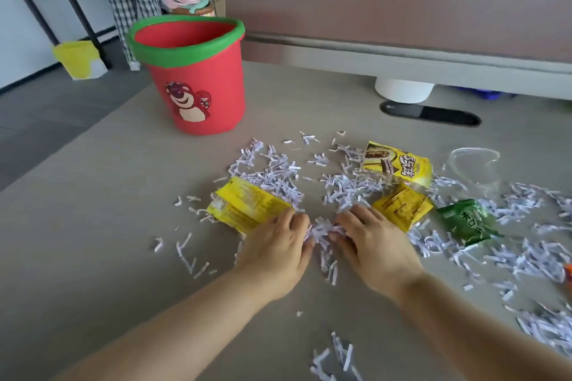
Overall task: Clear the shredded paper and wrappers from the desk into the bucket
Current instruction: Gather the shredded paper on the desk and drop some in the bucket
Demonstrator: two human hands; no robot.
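White shredded paper [278, 179] lies scattered over the middle and right of the desk. My left hand [275, 250] and my right hand [371, 244] lie side by side on the desk, and their fingers press a small clump of shreds [323, 233] between them. A yellow wrapper [244, 207] lies under my left fingertips. Another yellow wrapper [402, 206] lies beside my right hand, a third, printed one [399, 164] sits farther back, and a green wrapper [467, 221] lies to the right. The red bucket with a green rim [195, 77] stands upright at the back left.
A clear plastic piece [473, 164] lies at the right. A white cylinder [404, 90] and a dark cable slot [430, 113] sit by the rear partition. The desk's left edge runs diagonally past the bucket; beyond it is floor with a yellow bin [79, 59].
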